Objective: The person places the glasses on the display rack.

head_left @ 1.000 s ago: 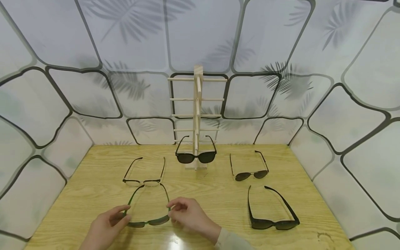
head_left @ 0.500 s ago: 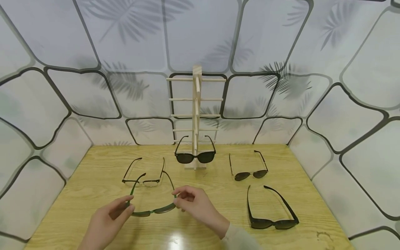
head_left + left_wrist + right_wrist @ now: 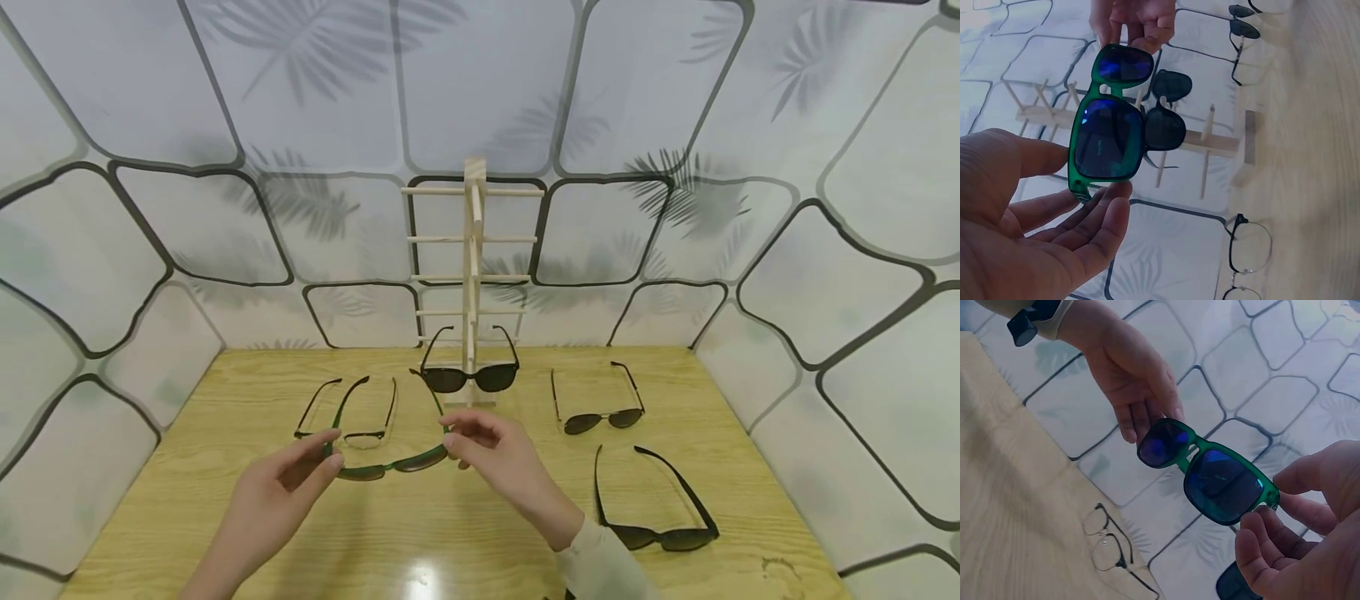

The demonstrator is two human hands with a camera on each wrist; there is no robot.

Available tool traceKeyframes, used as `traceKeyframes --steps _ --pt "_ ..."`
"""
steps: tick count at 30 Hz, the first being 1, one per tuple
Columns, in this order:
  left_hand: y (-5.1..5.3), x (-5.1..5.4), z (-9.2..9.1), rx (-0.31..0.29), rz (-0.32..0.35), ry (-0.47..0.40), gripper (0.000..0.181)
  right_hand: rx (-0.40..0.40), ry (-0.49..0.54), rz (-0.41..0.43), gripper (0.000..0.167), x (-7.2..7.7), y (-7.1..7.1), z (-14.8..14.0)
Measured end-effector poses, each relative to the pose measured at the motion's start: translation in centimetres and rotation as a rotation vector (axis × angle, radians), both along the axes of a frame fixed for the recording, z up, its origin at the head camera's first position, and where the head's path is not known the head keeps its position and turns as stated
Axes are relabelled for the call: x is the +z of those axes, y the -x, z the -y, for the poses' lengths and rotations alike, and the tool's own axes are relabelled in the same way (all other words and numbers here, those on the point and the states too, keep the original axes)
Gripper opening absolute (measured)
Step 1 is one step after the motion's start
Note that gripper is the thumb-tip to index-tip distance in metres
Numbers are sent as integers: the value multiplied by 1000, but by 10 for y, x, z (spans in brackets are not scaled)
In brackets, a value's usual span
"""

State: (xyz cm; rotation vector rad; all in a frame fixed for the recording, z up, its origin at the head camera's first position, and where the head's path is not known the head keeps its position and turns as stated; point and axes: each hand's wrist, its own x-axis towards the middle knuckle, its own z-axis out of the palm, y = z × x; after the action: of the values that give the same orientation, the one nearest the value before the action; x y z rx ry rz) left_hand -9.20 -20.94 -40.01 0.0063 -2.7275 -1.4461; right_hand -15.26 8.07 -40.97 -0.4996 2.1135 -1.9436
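Note:
Green-framed sunglasses (image 3: 420, 460) with dark bluish lenses are held in the air above the table, temples pointing away toward the rack. My left hand (image 3: 281, 492) pinches them at the left hinge, between thumb and fingers. At the opposite hinge my right hand (image 3: 506, 462) pinches the frame the same way. Both wrist views show the lenses of the green sunglasses (image 3: 1109, 137) between the two hands. Beyond them stands a wooden glasses rack (image 3: 473, 250) with several pairs of rods. Black sunglasses (image 3: 495, 377) hang on its lowest part.
Clear glasses with a dark brow line (image 3: 365, 435) lie behind the held pair, partly covered by it. Thin-framed aviator sunglasses (image 3: 603, 421) and thick black sunglasses (image 3: 686, 540) lie on the right of the wooden table (image 3: 510, 558). Patterned fabric walls (image 3: 337, 233) enclose the back and sides.
Both hands have lifted the green sunglasses off the table and carried them forward and to the right, toward the rack. The other glasses have stayed where they were.

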Motion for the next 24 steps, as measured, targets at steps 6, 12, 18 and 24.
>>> traceKeyframes --steps 6,12,18,24 --pt "9 7 -7 -60 -45 -65 49 -34 -12 -57 29 11 4 -10" --pt "18 14 -16 -110 -79 -71 52 -72 3 -56 29 17 8 -20" --pt "30 19 -26 -127 -123 -83 51 -113 22 -58 30 21 10 -27" --pt "39 23 -35 -143 -129 -125 51 -137 37 -45 34 24 13 -34"
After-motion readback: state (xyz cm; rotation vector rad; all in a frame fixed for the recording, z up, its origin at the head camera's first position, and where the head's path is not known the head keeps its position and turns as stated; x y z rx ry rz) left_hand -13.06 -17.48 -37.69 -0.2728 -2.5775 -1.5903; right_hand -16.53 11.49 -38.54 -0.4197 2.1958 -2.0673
